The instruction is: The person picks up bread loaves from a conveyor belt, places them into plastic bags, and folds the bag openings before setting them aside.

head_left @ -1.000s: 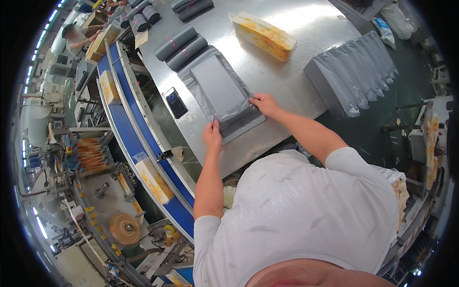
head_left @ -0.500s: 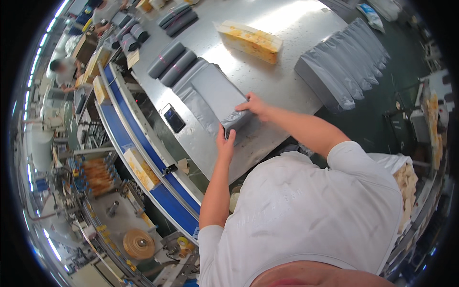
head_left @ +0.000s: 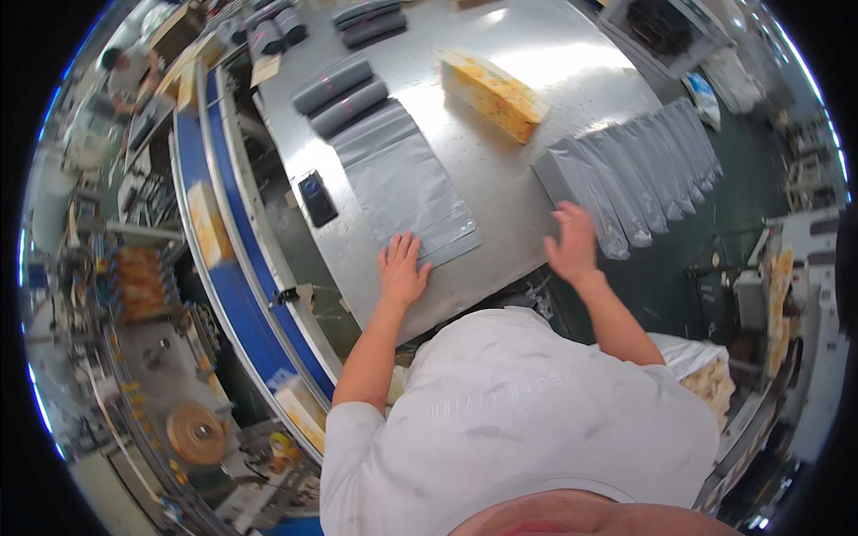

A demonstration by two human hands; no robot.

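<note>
My left hand [head_left: 402, 272] lies with fingers spread on the near edge of a stack of flat grey plastic bags [head_left: 402, 183] on the metal table. My right hand [head_left: 574, 243] is off to the right, fingers apart and holding nothing, just by the near end of a row of grey-bagged packs [head_left: 617, 174]. These packs stand side by side along the table's right edge, their loose bag ends hanging outward. Beyond the flat bags, a long white-and-yellow wrapped bundle [head_left: 494, 96] rests on the table.
Rolled grey bags [head_left: 350, 109] lie at the far end of the flat stack. A phone [head_left: 317, 198] sits near the left table edge. Left of the table, a blue conveyor belt [head_left: 239, 299] carries white-and-yellow bundles. Another person [head_left: 127, 76] stands at the far left.
The grey-bagged pack that both hands gripped over the flat bags is gone from there. My right hand has moved right, away from the left; the left now rests on the flat bags.
</note>
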